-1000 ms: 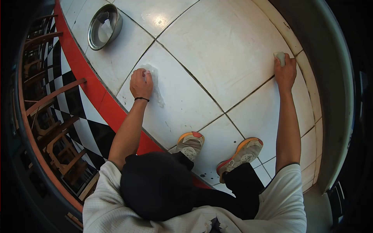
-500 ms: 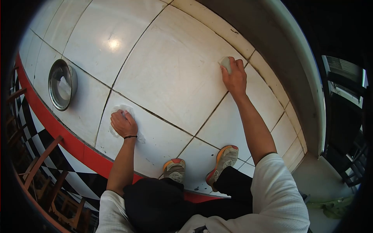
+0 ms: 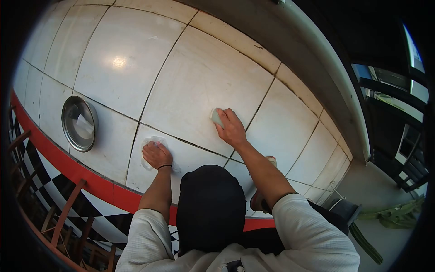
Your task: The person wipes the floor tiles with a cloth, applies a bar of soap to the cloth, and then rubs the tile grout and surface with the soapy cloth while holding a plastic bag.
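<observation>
My right hand (image 3: 232, 128) is curled round a pale grey-green sponge (image 3: 217, 118) and presses it on a large white floor tile (image 3: 199, 86). To the left, my left hand (image 3: 157, 154) is closed over a thin, crumpled, see-through plastic bag (image 3: 147, 165) lying on the tiles. A bit of pink shows by its fingers; what the bag holds is hidden. Further left stands a round metal bowl (image 3: 92, 119), with a white piece (image 3: 84, 125) inside that I cannot name.
A red edging strip (image 3: 118, 196) borders the tiles, with a black-and-white checkered floor and brown wooden furniture (image 3: 68, 213) beyond. A low wall (image 3: 290, 41) curves along the far side. My black-clad knee (image 3: 210, 204) rises near my hands. A plant (image 3: 398, 213) is at the right.
My right hand has drawn the sponge back towards me and left across the tile. My left hand stays on the plastic bag. The view has shifted, and my knee has come up, covering one shoe.
</observation>
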The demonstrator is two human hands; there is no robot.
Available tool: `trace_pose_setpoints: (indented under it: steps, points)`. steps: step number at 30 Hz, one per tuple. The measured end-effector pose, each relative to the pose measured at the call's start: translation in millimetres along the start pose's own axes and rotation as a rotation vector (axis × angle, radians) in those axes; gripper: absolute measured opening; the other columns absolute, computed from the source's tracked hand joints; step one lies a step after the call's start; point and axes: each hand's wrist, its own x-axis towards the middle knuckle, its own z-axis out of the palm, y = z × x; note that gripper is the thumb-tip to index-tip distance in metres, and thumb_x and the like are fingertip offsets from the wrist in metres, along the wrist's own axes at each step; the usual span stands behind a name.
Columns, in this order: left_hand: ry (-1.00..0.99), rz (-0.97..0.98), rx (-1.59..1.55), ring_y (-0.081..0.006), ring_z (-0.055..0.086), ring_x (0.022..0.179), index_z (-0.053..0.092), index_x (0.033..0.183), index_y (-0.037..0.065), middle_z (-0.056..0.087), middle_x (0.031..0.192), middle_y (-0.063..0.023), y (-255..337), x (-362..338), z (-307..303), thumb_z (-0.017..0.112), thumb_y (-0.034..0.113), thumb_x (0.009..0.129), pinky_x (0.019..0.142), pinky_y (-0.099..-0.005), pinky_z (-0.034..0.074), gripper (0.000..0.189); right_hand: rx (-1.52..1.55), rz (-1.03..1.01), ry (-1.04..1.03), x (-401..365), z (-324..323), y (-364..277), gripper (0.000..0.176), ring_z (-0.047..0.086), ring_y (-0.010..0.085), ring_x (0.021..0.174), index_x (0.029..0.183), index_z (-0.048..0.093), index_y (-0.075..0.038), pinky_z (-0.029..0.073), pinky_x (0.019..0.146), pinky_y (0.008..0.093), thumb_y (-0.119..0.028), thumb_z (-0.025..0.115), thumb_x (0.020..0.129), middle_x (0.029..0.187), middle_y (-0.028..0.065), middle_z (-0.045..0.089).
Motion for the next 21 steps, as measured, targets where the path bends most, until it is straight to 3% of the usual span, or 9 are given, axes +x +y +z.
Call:
trace_pose_setpoints:
  steps: [2,7,11,17,20,21]
  points:
    - [-0.020,-0.014,-0.001,-0.0395,0.051,0.101,0.051,0.113,0.004,0.053,0.107,-0.0179,1.4,-1.2,-3.7,0.055,0.023,0.094,0.086,-0.0519,0.039,0.027,0.003,0.006,-0.062,22.5,-20.4,27.4,0.059,0.060,0.0314,0.096,0.129,0.056,-0.004,0.053,0.083,0.0418,-0.004,0.077,0.074,0.105,0.0128,0.055]
    - [-0.033,0.002,0.014,-0.0400,0.051,0.101,0.051,0.113,0.003,0.053,0.108,-0.0190,-0.4,-2.2,-5.7,0.055,0.023,0.094,0.086,-0.0526,0.039,0.028,-0.165,0.249,0.163,122.8,-58.4,120.4,0.043,0.061,0.0358,0.102,0.125,0.057,-0.004,0.054,0.087,0.0437,-0.018,0.073,0.088,0.109,0.0152,0.055]
    - [-0.011,0.017,0.020,-0.0403,0.052,0.100,0.051,0.112,0.002,0.054,0.107,-0.0197,0.1,2.6,-5.3,0.054,0.022,0.094,0.085,-0.0526,0.039,0.027,-0.178,0.372,0.260,136.3,-52.4,108.9,0.042,0.061,0.0372,0.101,0.122,0.056,-0.002,0.054,0.085,0.0448,-0.013,0.074,0.086,0.107,0.0155,0.054]
    - [-0.005,0.009,0.026,-0.0401,0.052,0.102,0.052,0.111,0.002,0.054,0.107,-0.0206,1.9,0.9,-4.7,0.052,0.023,0.095,0.086,-0.0523,0.039,0.027,0.000,-0.023,0.072,8.4,11.4,9.3,0.057,0.059,0.0320,0.091,0.127,0.054,0.002,0.053,0.080,0.0422,-0.004,0.076,0.074,0.102,0.0135,0.052]
    - [-0.024,-0.018,0.010,-0.0410,0.052,0.103,0.054,0.111,0.000,0.055,0.108,-0.0215,2.4,0.8,-4.2,0.051,0.023,0.095,0.089,-0.0526,0.039,0.028,0.020,-0.082,-0.103,2.1,2.2,8.7,0.063,0.059,0.0309,0.091,0.130,0.053,0.001,0.053,0.080,0.0414,-0.004,0.076,0.072,0.103,0.0135,0.052]
    - [-0.031,-0.029,0.004,-0.0415,0.051,0.104,0.054,0.110,-0.001,0.055,0.108,-0.0218,1.9,0.8,-4.1,0.051,0.023,0.095,0.091,-0.0527,0.038,0.029,0.016,-0.074,-0.068,13.2,-2.4,16.4,0.062,0.059,0.0312,0.091,0.130,0.053,0.001,0.053,0.080,0.0414,-0.004,0.077,0.072,0.104,0.0136,0.052]
